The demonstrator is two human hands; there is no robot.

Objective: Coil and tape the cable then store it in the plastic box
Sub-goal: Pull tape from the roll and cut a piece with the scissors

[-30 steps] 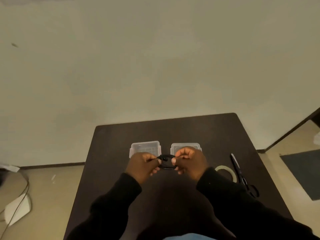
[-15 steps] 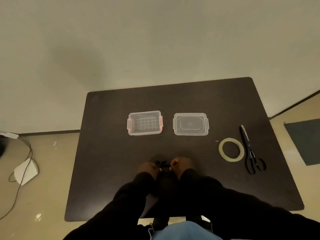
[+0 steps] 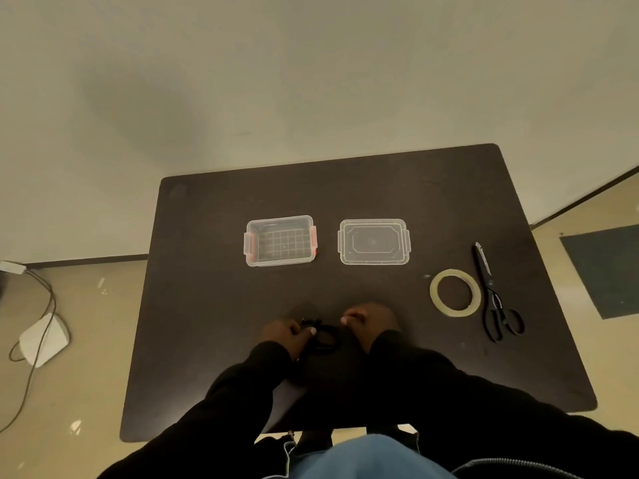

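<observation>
**Cable coiled in hand, tape and box still waiting**

The black cable [image 3: 323, 335] sits low on the near part of the dark worktop [image 3: 207, 305], gathered into a small loop between the two hands. The left hand [image 3: 285, 332] is closed on the loop's left side, fingers pinched around it. The right hand [image 3: 371, 319] is curled at the loop's right side; whether it actually grips the cable cannot be told, since dark cable, dark sleeve and dark surface blend together there.

Coiling looks largely done, though how neat or complete the loop is stays unclear. No tape shows on the cable. The tape roll [image 3: 455, 292] lies flat to the right, well apart from the hands, with the scissors [image 3: 492, 295] just beside it on its far side.

Further back, the clear plastic box [image 3: 280, 240] stands open and appears to hold nothing, its lid [image 3: 373, 241] lying separately to its right. Taping, placing the coil inside, and probably closing the lid all seem left to do.
</observation>
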